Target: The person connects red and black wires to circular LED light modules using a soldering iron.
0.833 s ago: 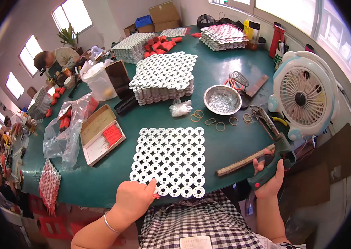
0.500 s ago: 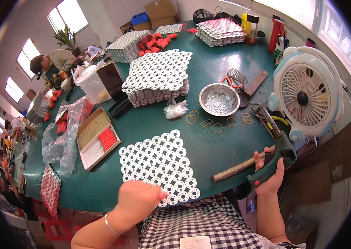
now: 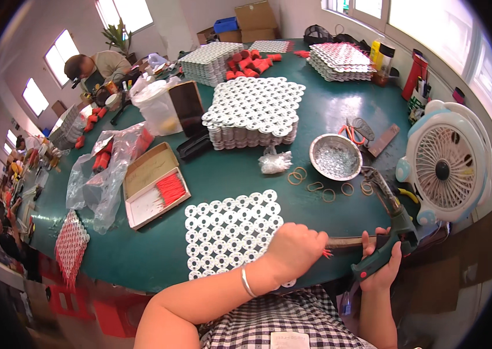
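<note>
My left hand [image 3: 295,250] is closed, reaching across the right edge of a sheet of joined round white boards [image 3: 231,232]. Short red wires [image 3: 327,253] stick out of its fingers, close to the end of a brown flat bar [image 3: 345,244]. The dark green soldering gun [image 3: 386,251] is gripped in my right hand [image 3: 381,272], thumb and fingers around its handle. Its metal nose points away to the upper left, toward the metal bowl [image 3: 335,157]. My left hand and forearm hide the sheet's near right corner.
A shallow box of red wires [image 3: 155,186] lies left of the sheet. Behind stand a tall stack of boards [image 3: 254,110] and a clear tub [image 3: 155,113]. Rubber bands [image 3: 314,187] lie before the bowl. A white fan [image 3: 443,166] stands right. A co-worker [image 3: 97,70] sits far left.
My left hand has moved right, from the sheet's near edge toward the soldering gun, red wires in its fingers. The right hand still holds the gun. The whole view has shifted slightly.
</note>
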Demonstrator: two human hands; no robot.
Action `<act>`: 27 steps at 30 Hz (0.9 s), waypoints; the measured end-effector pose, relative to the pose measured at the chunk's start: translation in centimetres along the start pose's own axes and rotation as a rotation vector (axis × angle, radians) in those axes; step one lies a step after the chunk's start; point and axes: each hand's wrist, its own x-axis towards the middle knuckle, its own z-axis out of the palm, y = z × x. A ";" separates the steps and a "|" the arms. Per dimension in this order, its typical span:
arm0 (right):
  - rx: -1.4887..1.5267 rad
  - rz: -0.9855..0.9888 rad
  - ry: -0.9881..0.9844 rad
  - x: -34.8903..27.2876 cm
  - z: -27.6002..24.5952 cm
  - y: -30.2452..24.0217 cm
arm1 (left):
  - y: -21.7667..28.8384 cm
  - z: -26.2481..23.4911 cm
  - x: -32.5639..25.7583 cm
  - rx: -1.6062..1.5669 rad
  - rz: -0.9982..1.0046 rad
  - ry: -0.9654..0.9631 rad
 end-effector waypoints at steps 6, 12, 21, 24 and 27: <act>-0.048 0.113 -0.090 -0.1 2.0 3.2 | -3.6 0.2 -1.7 0.064 -0.077 0.073; -0.118 0.090 -0.021 -0.2 2.1 2.8 | -4.6 -2.6 -5.9 0.052 -0.173 0.204; -0.210 0.055 0.041 0.6 2.0 2.2 | -9.1 -2.3 -8.2 -0.035 -0.016 0.052; -0.224 0.030 0.119 1.1 1.3 2.0 | -8.2 -1.1 -7.7 -0.115 -0.051 0.131; -0.268 -0.011 0.117 1.3 1.0 1.5 | -7.7 -1.0 -6.8 -0.175 -0.044 0.082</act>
